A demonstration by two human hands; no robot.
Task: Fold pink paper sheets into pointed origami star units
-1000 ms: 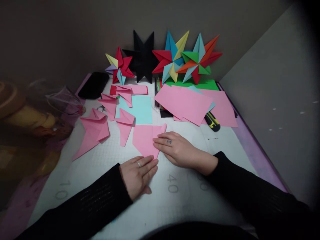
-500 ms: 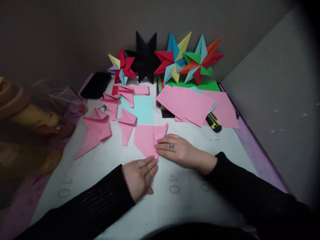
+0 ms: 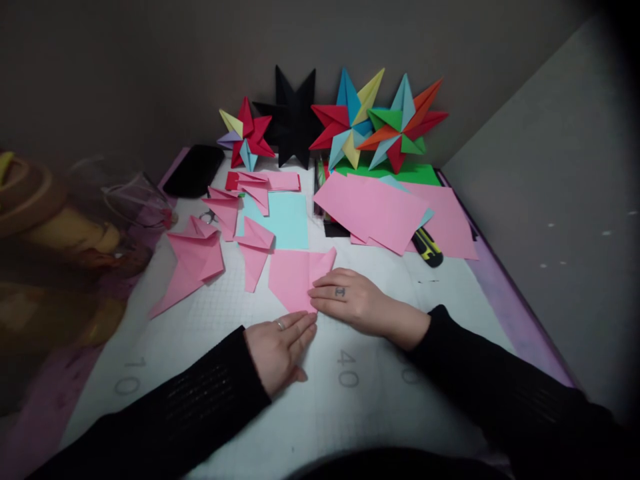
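Observation:
A pink sheet (image 3: 289,277) lies on the white gridded mat, its right side folded over and its upper right corner raised a little. My left hand (image 3: 283,348) lies flat with stretched fingers, the fingertips on the sheet's lower tip. From the right, my right hand (image 3: 353,300) presses its extended fingers on the folded flap. Neither hand grips anything. Left of the sheet are folded pink pieces, one narrow (image 3: 254,250) and one larger (image 3: 197,257). A light blue sheet (image 3: 287,220) touches the pink sheet's upper edge.
Paper stars, one black (image 3: 295,120) and others multicoloured (image 3: 400,127), lean against the back wall. Loose pink sheets (image 3: 380,207) and a black-yellow cutter (image 3: 428,248) lie at the back right. A black phone-like object (image 3: 194,171) is at the back left, near small scissors (image 3: 207,217).
My right hand has shifted very slightly left along the folded flap. My left hand stays at the sheet's lower tip. The whole view has moved a little.

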